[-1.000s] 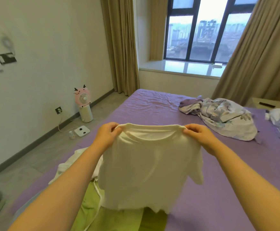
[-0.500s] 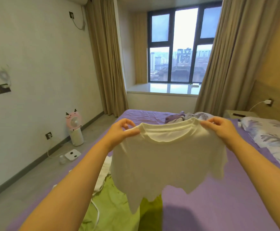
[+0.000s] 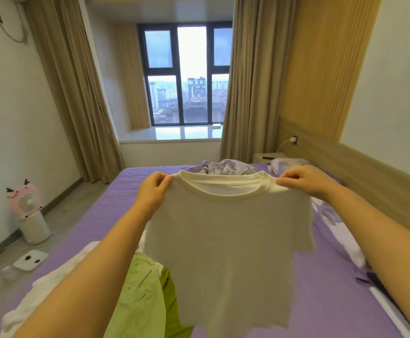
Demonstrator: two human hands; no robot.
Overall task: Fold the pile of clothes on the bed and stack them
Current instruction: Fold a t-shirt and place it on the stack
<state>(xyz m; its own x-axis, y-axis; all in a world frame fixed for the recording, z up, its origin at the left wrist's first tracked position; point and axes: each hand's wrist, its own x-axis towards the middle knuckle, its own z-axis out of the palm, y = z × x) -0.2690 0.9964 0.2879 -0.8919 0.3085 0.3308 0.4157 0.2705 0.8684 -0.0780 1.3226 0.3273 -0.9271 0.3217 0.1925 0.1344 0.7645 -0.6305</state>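
Note:
A cream T-shirt (image 3: 225, 242) hangs in the air in front of me, spread flat with its neckline up. My left hand (image 3: 153, 191) pinches its left shoulder and my right hand (image 3: 304, 180) pinches its right shoulder. Below it, on the purple bed (image 3: 96, 220), lie a light green garment (image 3: 140, 296) and a white garment (image 3: 40, 296). The shirt hides part of the pile under it.
A crumpled floral quilt (image 3: 225, 165) lies at the far end of the bed, a floral pillow (image 3: 285, 163) at the right by the wooden headboard (image 3: 370, 172). On the floor at the left stand a pink fan (image 3: 28, 211) and a white scale (image 3: 30, 259).
Both hands have lifted the shirt higher off the bed and my view has tilted up, showing more window and headboard. The grip on the shoulders is unchanged.

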